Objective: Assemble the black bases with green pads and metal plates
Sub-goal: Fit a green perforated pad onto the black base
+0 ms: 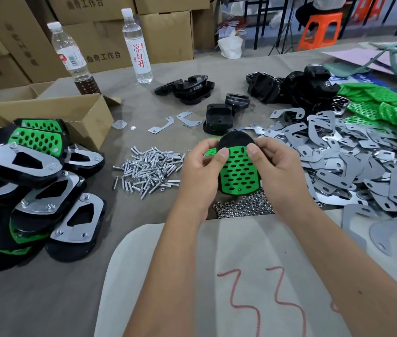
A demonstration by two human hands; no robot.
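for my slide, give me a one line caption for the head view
Both hands, left and right, press a green pad onto a black base above a pile of screws.

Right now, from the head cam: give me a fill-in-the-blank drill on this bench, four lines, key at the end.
1. Both hands, left hand and right hand, hold a black base with a ____ pad on it.
2. The loose screws lie to the ____ of the hands.
3. The nuts lie right below the held ____.
4. Finished pieces are piled in front of a cardboard ____.

Missing words: green; left; base; box
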